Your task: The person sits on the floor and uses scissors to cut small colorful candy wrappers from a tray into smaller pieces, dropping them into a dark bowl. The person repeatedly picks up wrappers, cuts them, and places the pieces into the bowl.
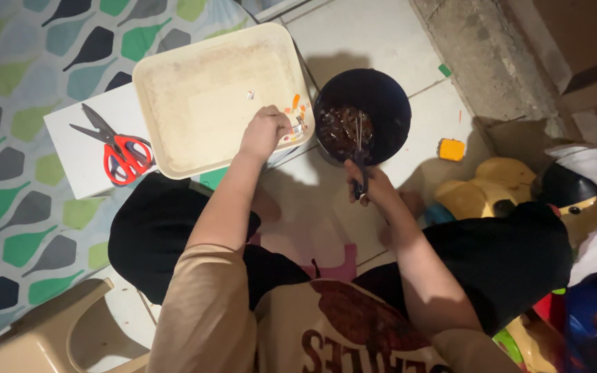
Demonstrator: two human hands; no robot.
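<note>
Pinching small orange scraps at the cream tray's near corner, the left hand sat just beside the dark bowl, over whose rim the right hand gripped black-handled tongs.

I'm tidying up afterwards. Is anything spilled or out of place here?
Yes. Small orange bits lie scattered on the tray corner by the left hand, and an orange fleck and green scrap sit on the floor beyond the bowl.
</note>
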